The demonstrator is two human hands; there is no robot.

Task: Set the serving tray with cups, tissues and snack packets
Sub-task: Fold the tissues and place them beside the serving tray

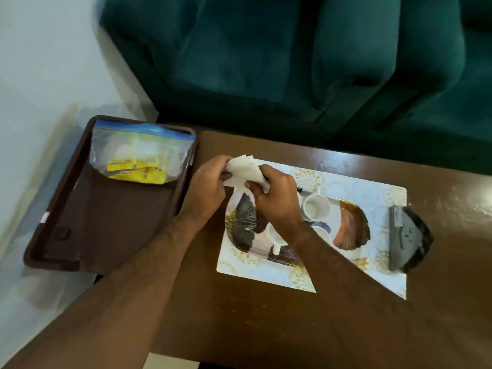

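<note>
Both hands hold a stack of white tissues (243, 170) above the near-left end of the patterned serving tray (354, 227). My left hand (209, 186) grips the left edge of the tissues and my right hand (274, 194) grips their right side. White cups stand on the tray: one (316, 207) just right of my right hand, another (275, 237) partly hidden under my right wrist, a third (323, 233) mostly hidden. A clear zip bag of yellow snack packets (138, 158) lies in the brown tray (66, 209) at the left.
The serving tray rests on a white gold-patterned placemat (372, 191) on a brown wooden table (239, 315). A dark grey object (407, 235) lies at the mat's right edge. A green sofa (292, 62) stands behind the table. The brown tray sits on the pale floor.
</note>
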